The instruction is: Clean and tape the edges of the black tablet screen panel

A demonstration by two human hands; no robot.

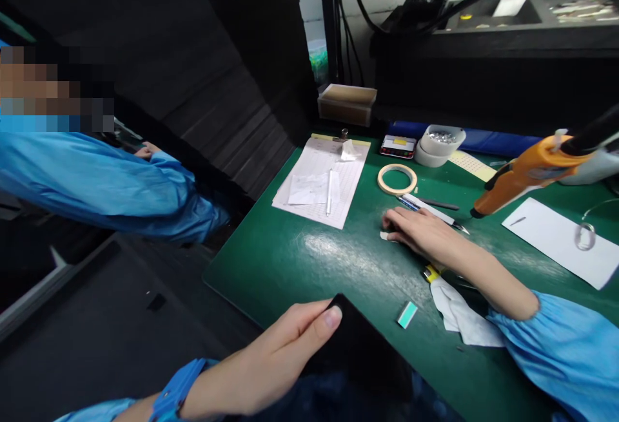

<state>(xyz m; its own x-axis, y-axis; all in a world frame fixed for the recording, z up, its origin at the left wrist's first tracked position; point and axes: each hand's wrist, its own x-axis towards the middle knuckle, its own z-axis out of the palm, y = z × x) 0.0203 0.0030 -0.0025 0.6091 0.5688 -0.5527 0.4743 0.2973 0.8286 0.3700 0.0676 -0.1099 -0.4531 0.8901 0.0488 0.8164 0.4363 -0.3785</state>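
Note:
My left hand grips the upper corner of a glossy black flat panel, thumb on its face, at the bottom of the view. The panel's lower part runs out of the frame. On the green table, my right hand is closed with its fingers curled down, and a small white piece pokes out beneath the thumb. Just beyond that hand lie a pen and a craft knife. Below its wrist is a yellow-and-black tool, partly hidden, beside a crumpled white cloth.
A teal-and-white block lies near the panel. Farther back are a clipboard with papers, a tape roll and a white tub. An orange electric screwdriver hangs at right. A co-worker's blue sleeve is at left.

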